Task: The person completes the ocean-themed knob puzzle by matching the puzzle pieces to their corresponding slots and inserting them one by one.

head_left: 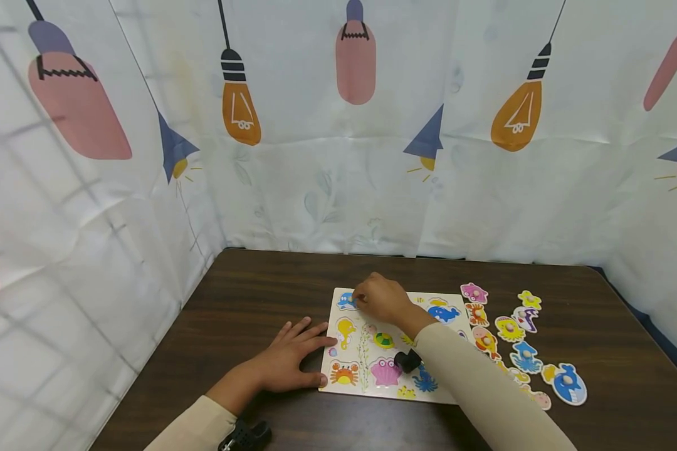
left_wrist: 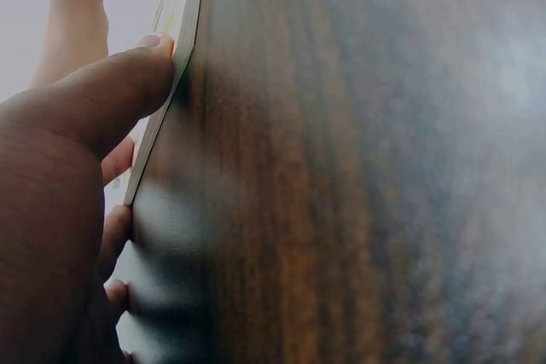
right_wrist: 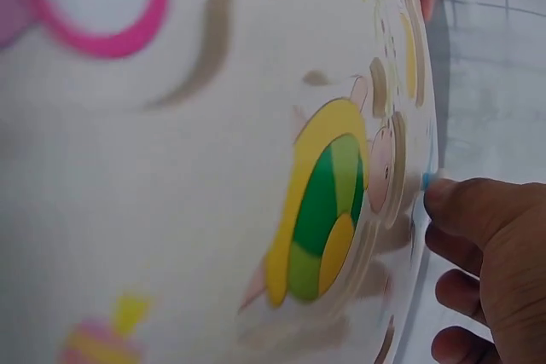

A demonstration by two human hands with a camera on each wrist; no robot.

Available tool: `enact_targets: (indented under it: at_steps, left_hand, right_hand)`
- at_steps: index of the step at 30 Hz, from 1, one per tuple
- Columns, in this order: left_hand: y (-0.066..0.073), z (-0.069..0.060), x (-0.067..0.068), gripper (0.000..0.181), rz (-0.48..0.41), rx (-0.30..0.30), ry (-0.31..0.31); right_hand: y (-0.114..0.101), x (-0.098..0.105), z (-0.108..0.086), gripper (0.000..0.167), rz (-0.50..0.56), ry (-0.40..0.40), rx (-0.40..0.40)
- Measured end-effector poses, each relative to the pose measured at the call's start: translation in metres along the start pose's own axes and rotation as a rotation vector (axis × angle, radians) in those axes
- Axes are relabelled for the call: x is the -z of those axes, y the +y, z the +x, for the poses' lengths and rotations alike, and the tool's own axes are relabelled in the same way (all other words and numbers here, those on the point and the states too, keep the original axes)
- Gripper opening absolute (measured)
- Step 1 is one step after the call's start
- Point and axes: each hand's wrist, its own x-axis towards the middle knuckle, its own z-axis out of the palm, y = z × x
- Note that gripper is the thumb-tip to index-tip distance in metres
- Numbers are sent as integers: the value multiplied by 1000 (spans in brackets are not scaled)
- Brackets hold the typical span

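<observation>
A light puzzle board [head_left: 352, 343] with sea-animal shapes lies on the dark table. My left hand [head_left: 284, 363] is spread at its left edge; in the left wrist view the thumb [left_wrist: 128, 83] rests on the board's edge [left_wrist: 158, 125]. At the top-left corner, my right hand [head_left: 382, 299] has its fingers bent and pinches a small blue sea-animal piece [head_left: 346, 301]; the fingers hide part of it. In the right wrist view the thumb of the right hand [right_wrist: 503, 253] touches a bit of blue beside the board's green-and-yellow turtle [right_wrist: 324, 210].
Loose animal pieces lie right of the board, among them a pink one [head_left: 474, 293], a blue octopus [head_left: 526, 358] and a blue whale [head_left: 570, 384]. The right forearm crosses over the board's right part. A printed curtain [head_left: 327, 207] hangs behind the table [head_left: 282, 275].
</observation>
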Motion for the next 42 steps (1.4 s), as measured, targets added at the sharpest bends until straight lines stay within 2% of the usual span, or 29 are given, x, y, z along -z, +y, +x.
enact_targets:
  at_steps: [7,14,22,26,33,38,42]
  left_hand:
    - [1,1,-2,70,-3,-2,-3]
    - [1,2,-4,70,-7,-1,-11]
    - [3,-1,1,70,-16,-2,-8]
    - [2,-1,1,71,-6,9,-12]
    - [1,-1,2,71,-4,2,-1]
    - [1,1,1,71,15,9,-4]
    - [1,1,0,71,10,9,-7]
  right_hand:
    - [10,4,-17,17,-1,-47,-47]
    - [25,8,-37,17,13,-48,-90]
    - [38,14,-55,18,14,-91,-158]
    - [45,16,-63,21,5,-103,-164]
    - [59,24,-81,16,20,-81,-164]
    - [68,30,-94,23,15,-70,-180]
    - [73,35,-107,23,3,-64,-163]
